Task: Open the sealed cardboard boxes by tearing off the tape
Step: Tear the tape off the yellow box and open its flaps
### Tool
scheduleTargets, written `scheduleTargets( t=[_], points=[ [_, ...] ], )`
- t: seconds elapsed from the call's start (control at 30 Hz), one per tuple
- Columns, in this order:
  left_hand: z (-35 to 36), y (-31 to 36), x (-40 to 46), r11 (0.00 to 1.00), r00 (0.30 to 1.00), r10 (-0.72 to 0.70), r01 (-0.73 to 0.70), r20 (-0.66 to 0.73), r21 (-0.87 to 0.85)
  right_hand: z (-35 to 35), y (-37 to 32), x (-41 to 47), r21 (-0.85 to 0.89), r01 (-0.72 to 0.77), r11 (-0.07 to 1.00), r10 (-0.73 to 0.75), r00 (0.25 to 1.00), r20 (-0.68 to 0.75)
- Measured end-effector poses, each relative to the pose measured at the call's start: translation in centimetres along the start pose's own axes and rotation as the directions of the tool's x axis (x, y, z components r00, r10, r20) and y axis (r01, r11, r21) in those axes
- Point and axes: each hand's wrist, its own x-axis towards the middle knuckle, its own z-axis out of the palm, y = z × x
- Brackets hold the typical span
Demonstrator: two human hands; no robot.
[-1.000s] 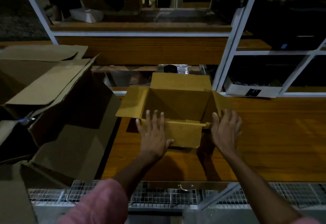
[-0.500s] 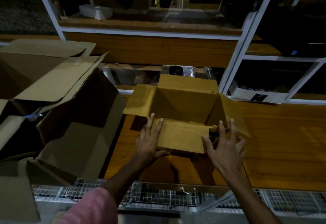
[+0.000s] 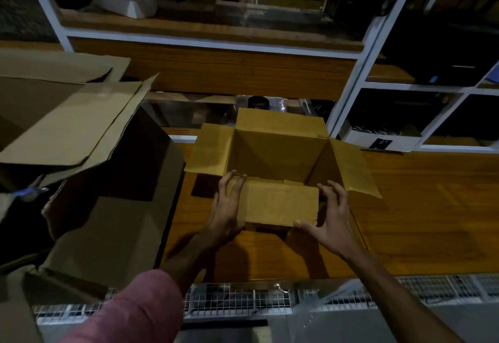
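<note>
A small brown cardboard box (image 3: 275, 151) stands on the wooden table (image 3: 421, 221) with all its flaps open and its inside dark. Its near flap (image 3: 278, 205) folds out toward me. My left hand (image 3: 226, 207) lies along that flap's left edge, fingers reaching onto the box rim. My right hand (image 3: 328, 215) holds the flap's right edge, thumb under the lower corner and fingers spread at the rim. No tape shows on the box.
A pile of large opened cardboard boxes (image 3: 81, 159) fills the left side, against the table's left edge. White-framed shelving (image 3: 378, 45) with dark bins rises behind. A wire-mesh rack (image 3: 243, 302) runs below the table's near edge.
Both hands slid down from the box's front rim to the two sides of the near flap. The flap now folds out further toward me, and the side flaps lie wider.
</note>
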Motion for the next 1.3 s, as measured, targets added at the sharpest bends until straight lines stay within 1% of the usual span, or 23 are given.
scheduleTargets(
  t=[0.1, 0.2, 0.23, 0.3, 0.47, 0.63, 0.7, 0.8, 0.87, 0.97, 1.07, 1.17, 1.3],
  points=[
    [-0.3, -0.7, -0.3, 0.999, 0.999, 0.028, -0.029, -0.023, -0.02, 0.2, -0.7, -0.8, -0.019, -0.01, 1.0, 0.01, 1.0, -0.008],
    [-1.3, -1.0, -0.6, 0.988, 0.984, 0.128, -0.137, -0.122, -0.065, -0.1, -1.8, -1.1, -0.044, 0.021, 0.999, -0.024, 0.998, -0.055],
    [-1.9, -0.9, -0.5, 0.986, 0.98, 0.14, -0.151, -0.143, -0.073, -0.4, -2.3, -1.0, -0.055, 0.031, 0.998, -0.035, 0.997, -0.065],
    [-3.0, -0.4, -0.3, 0.988, 0.982, 0.127, -0.138, -0.142, -0.071, -1.2, -3.2, -0.9, -0.089, 0.043, 0.995, -0.049, 0.997, -0.066],
    [-4.7, 0.7, -0.8, 0.987, 0.971, 0.156, -0.161, -0.179, -0.018, -2.3, -4.0, -0.9, -0.237, 0.073, 0.969, -0.086, 0.995, -0.044],
    [-5.2, 2.7, -2.4, 0.981, 0.958, 0.192, -0.189, -0.214, 0.036, -2.1, -4.5, -1.8, -0.283, 0.038, 0.958, -0.09, 0.981, -0.173],
    [-5.7, 3.6, -3.1, 0.978, 0.946, 0.21, -0.202, -0.248, 0.057, -2.8, -4.9, -1.9, -0.285, 0.052, 0.957, -0.117, 0.969, -0.215],
    [-7.2, 5.4, -3.5, 0.973, 0.914, 0.23, -0.207, -0.333, 0.104, -5.4, -6.2, -1.7, -0.296, 0.097, 0.95, -0.185, 0.94, -0.287],
    [-8.6, 6.9, -3.6, 0.966, 0.889, 0.257, -0.232, -0.379, 0.111, -7.5, -7.3, -1.5, -0.315, 0.147, 0.938, -0.255, 0.906, -0.337],
    [-11.1, 9.5, -3.4, 0.945, 0.831, 0.327, -0.282, -0.45, 0.166, -11.1, -9.0, -0.6, -0.375, 0.198, 0.906, -0.35, 0.849, -0.396],
    [-13.8, 12.0, -3.1, 0.92, 0.771, 0.392, -0.31, -0.502, 0.242, -14.5, -11.0, -0.1, -0.422, 0.196, 0.885, -0.384, 0.82, -0.425],
    [-16.4, 13.8, -3.2, 0.899, 0.712, 0.434, -0.305, -0.552, 0.314, -17.0, -13.1, -0.1, -0.432, 0.2, 0.879, -0.404, 0.794, -0.455],
    [-20.4, 14.9, -4.2, 0.888, 0.664, 0.452, -0.275, -0.595, 0.368, -18.7, -16.4, 0.5, -0.437, 0.259, 0.861, -0.462, 0.757, -0.462]
  ],
)
